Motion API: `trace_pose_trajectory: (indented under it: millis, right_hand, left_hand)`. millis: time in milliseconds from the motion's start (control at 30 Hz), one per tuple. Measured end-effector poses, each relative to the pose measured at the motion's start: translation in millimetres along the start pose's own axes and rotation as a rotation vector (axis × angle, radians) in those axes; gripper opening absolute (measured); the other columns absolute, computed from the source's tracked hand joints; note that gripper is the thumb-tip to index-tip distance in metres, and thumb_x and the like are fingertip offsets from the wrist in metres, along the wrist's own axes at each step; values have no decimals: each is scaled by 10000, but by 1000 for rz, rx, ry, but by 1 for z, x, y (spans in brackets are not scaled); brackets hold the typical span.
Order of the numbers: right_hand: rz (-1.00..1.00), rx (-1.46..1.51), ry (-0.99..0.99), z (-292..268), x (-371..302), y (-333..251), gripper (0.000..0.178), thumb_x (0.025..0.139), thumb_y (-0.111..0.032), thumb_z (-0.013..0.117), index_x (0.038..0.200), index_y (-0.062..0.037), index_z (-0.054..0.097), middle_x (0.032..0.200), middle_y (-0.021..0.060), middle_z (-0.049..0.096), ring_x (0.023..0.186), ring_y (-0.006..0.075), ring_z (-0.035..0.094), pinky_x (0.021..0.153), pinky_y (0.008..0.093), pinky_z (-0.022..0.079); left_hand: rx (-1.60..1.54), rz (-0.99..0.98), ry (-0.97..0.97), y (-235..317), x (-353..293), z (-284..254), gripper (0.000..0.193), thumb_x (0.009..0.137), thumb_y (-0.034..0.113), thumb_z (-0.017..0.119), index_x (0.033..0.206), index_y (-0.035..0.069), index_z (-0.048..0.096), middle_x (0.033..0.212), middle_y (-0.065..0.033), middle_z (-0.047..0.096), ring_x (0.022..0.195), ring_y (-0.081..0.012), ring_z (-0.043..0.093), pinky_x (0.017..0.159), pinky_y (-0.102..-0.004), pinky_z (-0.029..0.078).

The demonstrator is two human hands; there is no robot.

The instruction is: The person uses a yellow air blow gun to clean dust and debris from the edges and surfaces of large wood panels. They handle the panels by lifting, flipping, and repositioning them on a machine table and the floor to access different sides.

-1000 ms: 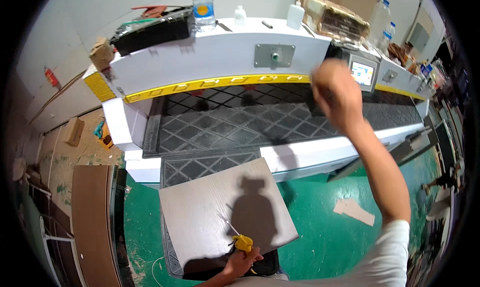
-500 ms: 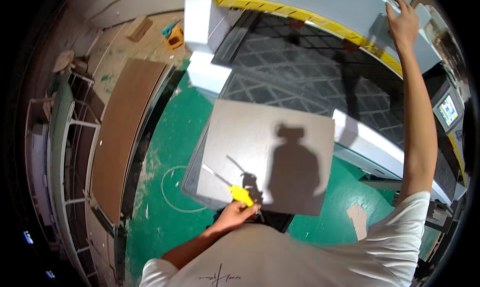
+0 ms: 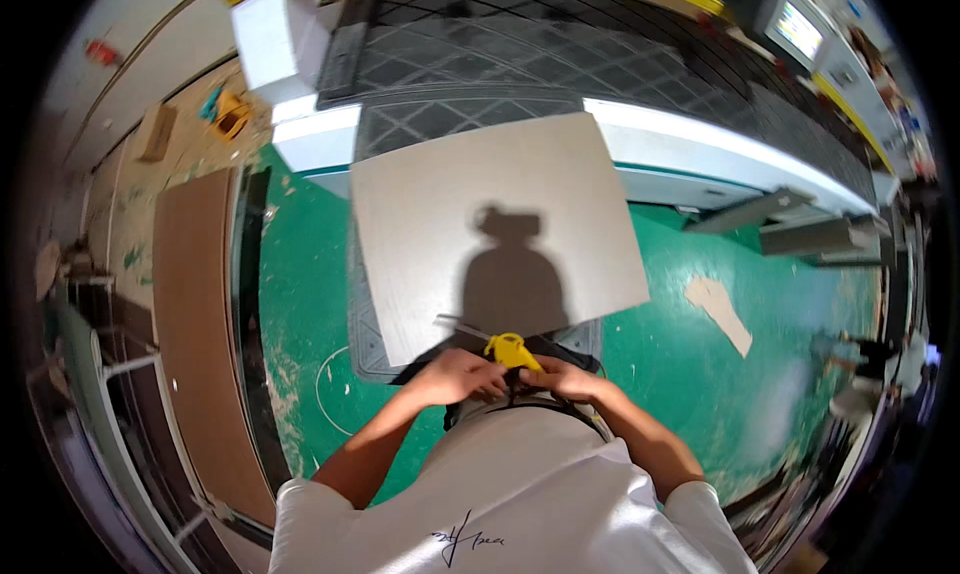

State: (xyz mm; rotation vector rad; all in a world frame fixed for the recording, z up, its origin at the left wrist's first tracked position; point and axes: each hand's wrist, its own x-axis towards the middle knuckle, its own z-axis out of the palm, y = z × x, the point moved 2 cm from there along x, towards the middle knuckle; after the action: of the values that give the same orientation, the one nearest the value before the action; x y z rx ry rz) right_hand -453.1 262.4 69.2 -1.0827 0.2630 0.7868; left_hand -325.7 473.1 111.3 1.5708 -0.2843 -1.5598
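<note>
Close to my waist is a yellow air blow gun (image 3: 512, 352) with a thin metal nozzle reaching out to the left. My right hand (image 3: 562, 378) is closed at its handle end. Just left of the gun, my left hand (image 3: 458, 377) has its fingers curled in by my waist; what they pinch, if anything, is hidden. In front of both hands lies a flat beige board (image 3: 420, 239), roughly square and set at a slant, with my shadow across it. Under it shows a dark grey ribbed support (image 3: 370, 344).
Beyond the board stretches a machine's dark, diamond-patterned bed (image 3: 480, 49), with a white front rail (image 3: 700, 144) and a screen (image 3: 798, 29) at far right. Brown panels (image 3: 195, 324) lean at left. A board scrap (image 3: 718, 309) lies on the green floor (image 3: 670, 374).
My right hand has come down from the machine's top to the blow gun at my waist. The gun has moved in closer to my body, and the view has shifted.
</note>
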Motion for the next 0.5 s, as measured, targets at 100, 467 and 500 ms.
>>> trace_pose_trajectory:
  millis: [100,467,500]
  right_hand:
    - [-49,118,268,-15,-53,51,497,1047,-290,611,1465,-38,514,1260,66,630,1126,150,591,1045,342,459]
    - [-274,49,670,-55,-193,27,463,1073,-228,573,1488,-67,446,918,24,597,804,130,593,766,300,497]
    - [-285,-39,745,-68,-213,27,440,1075,-231,574,1470,-70,464,912,15,601,803,124,596,729,277,481]
  left_hand:
    - [416,235,618,-5,9,-11,240,1009,251,648,934,36,723,870,-117,738,764,-298,712,678,-390,552]
    - [1123,660,654,37,127,104,765,864,412,752,1470,17,501,1629,-199,309,1524,-397,253,1178,-699,174]
    - [1143,662,672,43,138,120,774,859,416,755,1473,20,498,1631,-198,307,1523,-396,254,1180,-697,171]
